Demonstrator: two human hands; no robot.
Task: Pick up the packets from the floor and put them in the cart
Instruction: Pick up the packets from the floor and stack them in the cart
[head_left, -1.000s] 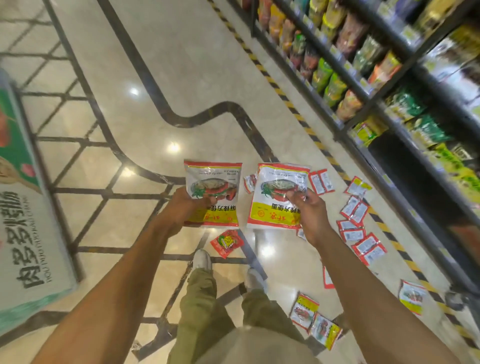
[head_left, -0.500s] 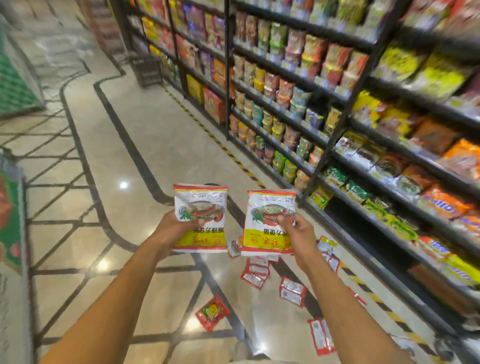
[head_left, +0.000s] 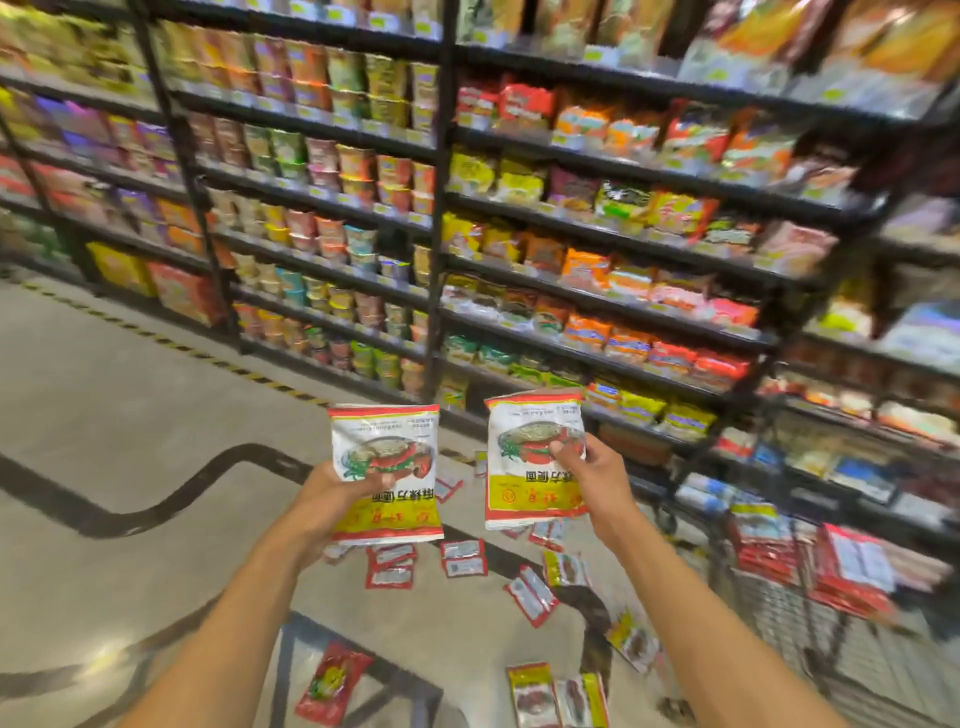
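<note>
Packets up, two of them, big white-and-yellow ones, one per hand, held out in front and well above the floor (head_left: 130, 415)! The left packet (head_left: 387, 467) sits in the left hand (head_left: 332, 493), which grips its lower left edge with the thumb across the front. The right packet (head_left: 535, 457) is pinched at its right edge by the right hand (head_left: 597, 478), thumb on the printed bowl. The two packets are apart, faces flat to the camera.

The cart (head_left: 774, 629) is low on the right, its wire wall blurred, with red packets (head_left: 852, 566) already piled inside. This looks like the carry, with the drop to come.

To do it well, swing both hands right and get them over the rim before loosening anything. The right hand is nearer, so it should go first, then the left, and the arms won't cross. Release low, so each packet lands flat on the pile and doesn't slide out.

Plenty remains: small red sachets (head_left: 389, 569) lie scattered under the hands, yellow-edged ones (head_left: 558, 696) nearer the camera, and a lone red packet (head_left: 332, 686) at lower left. Mind the footing, since those wrappers could skid. Stocked shelves (head_left: 571, 208) stand behind.
</note>
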